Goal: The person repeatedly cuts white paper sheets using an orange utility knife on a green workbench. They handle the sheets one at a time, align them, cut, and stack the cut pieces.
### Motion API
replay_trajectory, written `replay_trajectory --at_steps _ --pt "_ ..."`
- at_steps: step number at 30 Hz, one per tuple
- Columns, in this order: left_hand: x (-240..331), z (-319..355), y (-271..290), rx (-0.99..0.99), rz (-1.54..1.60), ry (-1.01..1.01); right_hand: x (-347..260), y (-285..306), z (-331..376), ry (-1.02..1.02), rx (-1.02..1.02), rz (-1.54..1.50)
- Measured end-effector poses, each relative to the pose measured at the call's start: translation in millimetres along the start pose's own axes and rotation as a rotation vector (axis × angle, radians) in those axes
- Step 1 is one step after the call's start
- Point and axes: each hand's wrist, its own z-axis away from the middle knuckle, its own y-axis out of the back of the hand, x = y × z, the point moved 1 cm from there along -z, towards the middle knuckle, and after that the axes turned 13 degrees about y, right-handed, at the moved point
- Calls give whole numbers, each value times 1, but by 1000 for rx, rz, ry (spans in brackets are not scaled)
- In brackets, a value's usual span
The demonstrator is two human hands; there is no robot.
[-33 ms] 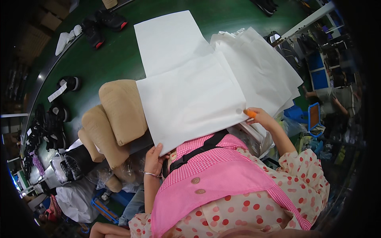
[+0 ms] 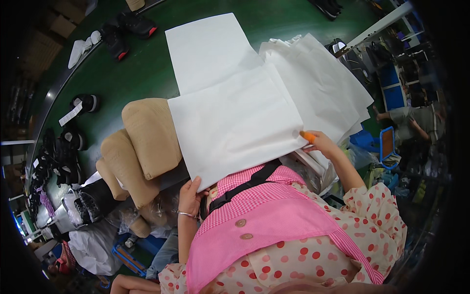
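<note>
A large white paper sheet (image 2: 235, 127) lies across the table in front of me, its near edge reaching my apron. At its near left corner my left hand (image 2: 190, 195) pinches the paper between thumb and fingers. My right hand (image 2: 320, 143) grips the right edge near the other corner; an orange cover (image 2: 307, 136) shows on a fingertip. Another white sheet (image 2: 210, 51) extends beyond it at the far side. A pile of crumpled white sheets (image 2: 323, 88) fans out to the right, partly covered by the front sheet.
Tan stuffed paper forms (image 2: 149, 134) stand close on the left. Black shoes (image 2: 115, 41) with red details sit on the green table (image 2: 196, 12), and more shoes (image 2: 63, 152) crowd the left side. Clear plastic bags lie below. A person (image 2: 416, 122) is at the far right.
My right hand's orange-covered fingertip has shifted very slightly left and up on the paper. The person at the far right has moved a little. My left hand is the same.
</note>
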Motion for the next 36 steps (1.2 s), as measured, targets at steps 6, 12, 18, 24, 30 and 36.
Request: replay_trajectory --at_steps 6,12,18,24,30,36 --pt "1 -4 -13 147 -91 -112 30 9 -36 97 40 -104" --pt "4 -10 -22 145 -61 -284 24 10 -19 152 139 -413" --pt "13 -13 -27 137 255 -84 -6 -5 -38 158 142 -160" --pt "32 -6 -25 -249 468 182 -51 2 -18 311 152 -102" --pt "112 9 -101 -347 102 -47 -74 58 15 644 512 105" --pt "166 31 -217 -467 -189 -348 -66 125 93 1070 866 -90"
